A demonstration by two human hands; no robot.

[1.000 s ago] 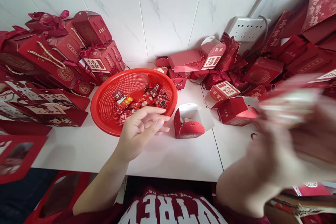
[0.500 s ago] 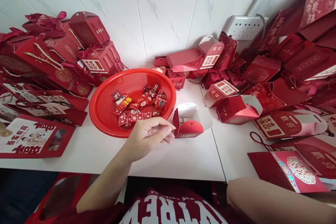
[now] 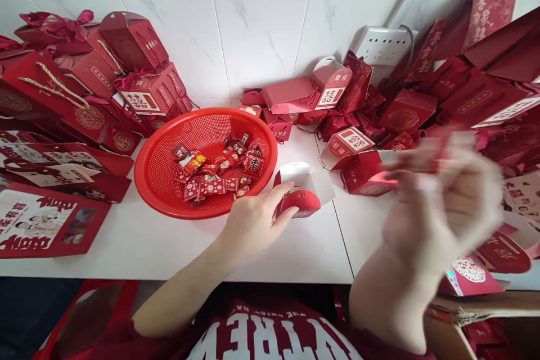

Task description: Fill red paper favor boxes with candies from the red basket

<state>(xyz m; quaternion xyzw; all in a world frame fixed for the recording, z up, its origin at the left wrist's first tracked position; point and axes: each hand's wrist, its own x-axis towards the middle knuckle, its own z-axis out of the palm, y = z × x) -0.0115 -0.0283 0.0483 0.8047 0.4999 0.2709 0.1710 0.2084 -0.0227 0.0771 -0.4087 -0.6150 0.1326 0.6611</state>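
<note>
A small red gift box (image 3: 300, 202) with a white inside stands with its top open on the white table, and a few pale contents show dimly within. My left hand (image 3: 255, 225) grips its left front corner between thumb and fingers. On the right, my right hand (image 3: 442, 208) is raised above the table, smeared by motion, with curled fingers. A blurred small red thing (image 3: 441, 149) shows at its fingertips; its kind cannot be told. Left of the gift box, a red plastic basket (image 3: 154, 194) holds several wrapped sweets (image 3: 213, 184).
Red gift boxes and bags are piled on the left (image 3: 139, 93) and right (image 3: 407, 109). A large printed box (image 3: 95, 236) lies front left. A power strip (image 3: 383, 45) is by the tiled wall. A cardboard carton (image 3: 447, 337) with red items sits below the table edge.
My left hand has moved right and taken hold of the gift box's corner. My right hand has come up into view with a red thing. The view has shifted slightly to the right.
</note>
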